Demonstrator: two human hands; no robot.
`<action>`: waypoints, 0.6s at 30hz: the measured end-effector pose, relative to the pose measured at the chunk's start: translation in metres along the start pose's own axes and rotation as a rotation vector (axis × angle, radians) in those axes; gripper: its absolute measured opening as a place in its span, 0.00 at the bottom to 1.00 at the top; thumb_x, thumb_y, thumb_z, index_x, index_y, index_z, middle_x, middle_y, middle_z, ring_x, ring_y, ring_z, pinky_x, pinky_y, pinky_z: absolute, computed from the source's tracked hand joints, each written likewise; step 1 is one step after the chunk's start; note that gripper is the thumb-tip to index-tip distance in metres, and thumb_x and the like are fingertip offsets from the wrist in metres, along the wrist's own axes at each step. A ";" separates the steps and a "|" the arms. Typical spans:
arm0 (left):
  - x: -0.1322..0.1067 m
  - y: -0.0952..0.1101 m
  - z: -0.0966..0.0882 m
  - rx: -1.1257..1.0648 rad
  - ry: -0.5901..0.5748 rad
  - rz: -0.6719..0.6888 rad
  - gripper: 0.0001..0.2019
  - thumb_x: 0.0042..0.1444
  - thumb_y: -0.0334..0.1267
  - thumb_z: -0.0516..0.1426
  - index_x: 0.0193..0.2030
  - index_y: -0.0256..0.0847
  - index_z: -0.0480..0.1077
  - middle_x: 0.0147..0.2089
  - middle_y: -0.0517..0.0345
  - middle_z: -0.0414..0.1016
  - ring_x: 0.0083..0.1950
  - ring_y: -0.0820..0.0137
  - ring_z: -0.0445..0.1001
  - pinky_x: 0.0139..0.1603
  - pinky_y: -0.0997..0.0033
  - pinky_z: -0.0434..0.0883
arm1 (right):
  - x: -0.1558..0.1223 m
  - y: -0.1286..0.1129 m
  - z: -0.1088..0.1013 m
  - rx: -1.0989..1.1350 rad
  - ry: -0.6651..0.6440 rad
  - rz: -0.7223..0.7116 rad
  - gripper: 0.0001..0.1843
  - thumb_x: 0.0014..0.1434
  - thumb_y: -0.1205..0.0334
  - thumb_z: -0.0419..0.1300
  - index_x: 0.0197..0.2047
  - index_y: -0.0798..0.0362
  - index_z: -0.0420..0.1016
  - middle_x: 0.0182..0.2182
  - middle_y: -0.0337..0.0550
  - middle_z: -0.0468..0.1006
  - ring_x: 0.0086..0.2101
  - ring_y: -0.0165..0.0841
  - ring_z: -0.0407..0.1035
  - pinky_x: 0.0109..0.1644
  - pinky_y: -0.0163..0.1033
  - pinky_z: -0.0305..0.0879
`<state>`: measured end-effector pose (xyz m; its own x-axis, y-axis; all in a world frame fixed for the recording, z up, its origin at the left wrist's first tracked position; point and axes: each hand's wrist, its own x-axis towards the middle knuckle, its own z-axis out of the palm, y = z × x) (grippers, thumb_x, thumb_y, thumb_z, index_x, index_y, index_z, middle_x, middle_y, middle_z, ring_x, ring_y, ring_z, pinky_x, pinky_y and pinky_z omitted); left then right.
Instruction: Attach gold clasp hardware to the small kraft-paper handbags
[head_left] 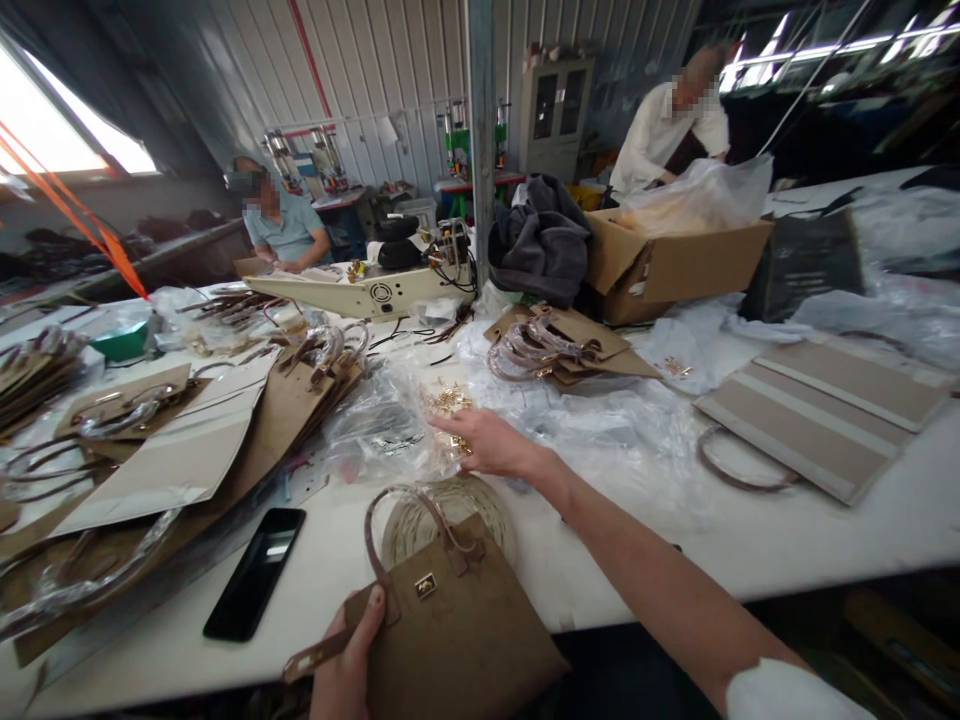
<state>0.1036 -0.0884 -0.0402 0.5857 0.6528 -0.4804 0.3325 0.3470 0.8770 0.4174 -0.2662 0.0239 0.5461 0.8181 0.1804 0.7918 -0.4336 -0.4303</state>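
Observation:
My left hand [352, 660] grips the near edge of a brown handbag [457, 625] with a curved handle and a small gold clasp; the bag lies at the table's front edge. My right hand [484, 440] reaches forward over a clear plastic bag of small gold metal fittings [446, 400], fingers curled at the fittings. Whether it holds one is unclear.
A black phone [255, 570] lies left of the handbag. Stacks of brown bag panels with wrapped handles [187, 430] fill the left. A cardboard box [675, 265], grey cloth and striped flat bags [825, 410] sit right. Two other people work at the back.

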 end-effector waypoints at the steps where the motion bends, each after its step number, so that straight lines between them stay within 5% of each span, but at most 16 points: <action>1: -0.002 0.002 0.002 -0.021 -0.018 -0.020 0.31 0.47 0.61 0.75 0.51 0.43 0.83 0.52 0.46 0.87 0.62 0.42 0.82 0.70 0.39 0.75 | 0.007 -0.003 0.003 0.011 -0.023 -0.029 0.42 0.54 0.65 0.78 0.71 0.40 0.78 0.53 0.44 0.86 0.49 0.41 0.78 0.51 0.38 0.67; 3: -0.005 0.005 0.003 -0.048 -0.044 -0.047 0.31 0.47 0.60 0.75 0.53 0.43 0.83 0.54 0.47 0.87 0.62 0.44 0.81 0.69 0.42 0.75 | 0.026 -0.008 0.007 0.049 -0.047 -0.038 0.19 0.57 0.65 0.77 0.53 0.44 0.90 0.43 0.43 0.88 0.42 0.39 0.79 0.44 0.36 0.64; 5: -0.008 0.007 0.003 -0.051 -0.062 -0.070 0.32 0.47 0.60 0.76 0.54 0.43 0.82 0.56 0.48 0.87 0.63 0.45 0.81 0.70 0.44 0.74 | 0.045 -0.010 0.008 0.095 -0.027 -0.025 0.04 0.62 0.65 0.74 0.39 0.49 0.92 0.36 0.42 0.88 0.39 0.36 0.78 0.41 0.35 0.63; 11: -0.008 0.006 -0.001 -0.059 -0.098 -0.045 0.31 0.49 0.60 0.75 0.54 0.42 0.82 0.56 0.48 0.87 0.61 0.46 0.82 0.65 0.48 0.77 | 0.063 -0.014 0.005 0.191 0.082 -0.042 0.11 0.71 0.67 0.64 0.48 0.57 0.90 0.41 0.44 0.90 0.40 0.35 0.80 0.47 0.34 0.68; 15: -0.006 0.005 -0.002 -0.036 -0.106 -0.078 0.31 0.48 0.61 0.74 0.53 0.42 0.82 0.56 0.47 0.86 0.63 0.42 0.81 0.68 0.43 0.77 | 0.023 -0.024 0.002 0.158 0.056 -0.052 0.20 0.66 0.74 0.65 0.60 0.55 0.85 0.56 0.49 0.87 0.53 0.39 0.80 0.58 0.37 0.70; 18: -0.002 0.005 -0.006 0.042 -0.065 -0.070 0.28 0.46 0.61 0.73 0.49 0.47 0.82 0.56 0.47 0.87 0.67 0.34 0.78 0.69 0.35 0.76 | -0.024 -0.036 -0.003 0.037 0.156 -0.001 0.26 0.69 0.70 0.65 0.69 0.52 0.76 0.64 0.51 0.80 0.60 0.42 0.75 0.67 0.43 0.67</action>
<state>0.0993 -0.0839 -0.0350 0.6064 0.5826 -0.5411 0.4037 0.3608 0.8408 0.3770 -0.2713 0.0379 0.5836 0.7485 0.3149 0.7832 -0.4164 -0.4617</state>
